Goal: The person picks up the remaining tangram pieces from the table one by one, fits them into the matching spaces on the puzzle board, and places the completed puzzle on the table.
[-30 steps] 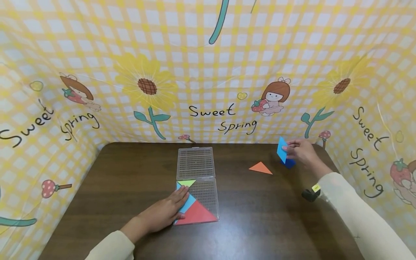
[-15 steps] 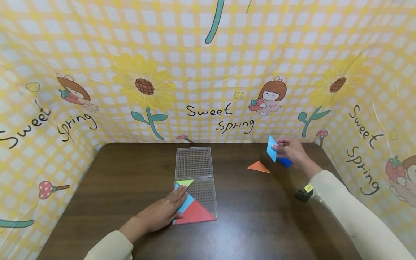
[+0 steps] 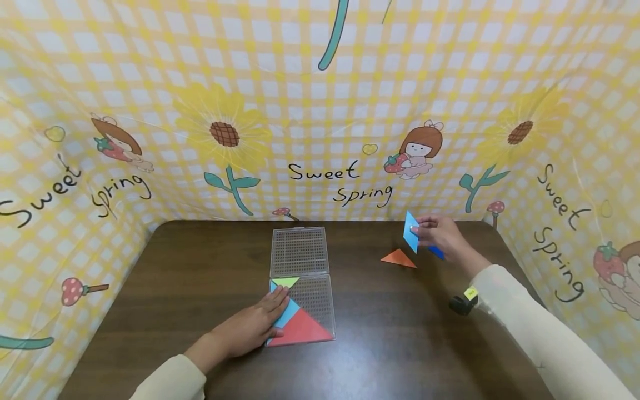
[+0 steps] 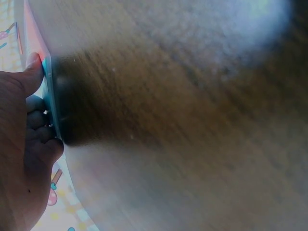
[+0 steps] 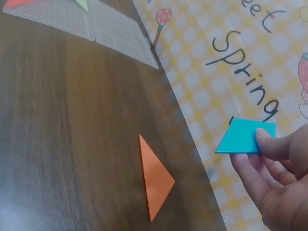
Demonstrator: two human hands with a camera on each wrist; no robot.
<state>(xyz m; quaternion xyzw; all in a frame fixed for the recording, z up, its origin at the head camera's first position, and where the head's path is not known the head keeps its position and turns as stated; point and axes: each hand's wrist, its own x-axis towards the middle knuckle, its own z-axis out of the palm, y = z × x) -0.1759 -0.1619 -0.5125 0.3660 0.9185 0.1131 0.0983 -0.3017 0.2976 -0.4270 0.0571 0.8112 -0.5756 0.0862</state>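
Note:
My right hand point(image 3: 442, 236) pinches a light blue tangram piece point(image 3: 410, 233) between thumb and fingers, raised above the table. In the right wrist view this piece point(image 5: 238, 137) shows slanted sides, with the thumb on its face. My left hand point(image 3: 252, 328) lies over the left side of an unfolded clear plastic case point(image 3: 320, 294), fingers laid across the pieces. Inside that near half are a red triangle point(image 3: 302, 329), a green triangle point(image 3: 287, 282) and light blue point(image 3: 289, 313), partly covered by the hand. An orange triangle point(image 3: 398, 258) lies below the right hand, which partly hides a dark blue piece point(image 3: 436, 252).
The case's far half point(image 3: 299, 251), with a grid pattern, lies flat toward the back of the brown table point(image 3: 200, 261). Yellow checked cloth point(image 3: 320, 111) surrounds the table's back and sides. A black device with a yellow label point(image 3: 462, 303) sits at the right wrist.
My right hand has moved left with the light blue piece, away from the dark blue piece and toward the orange triangle. The left hand stays on the case.

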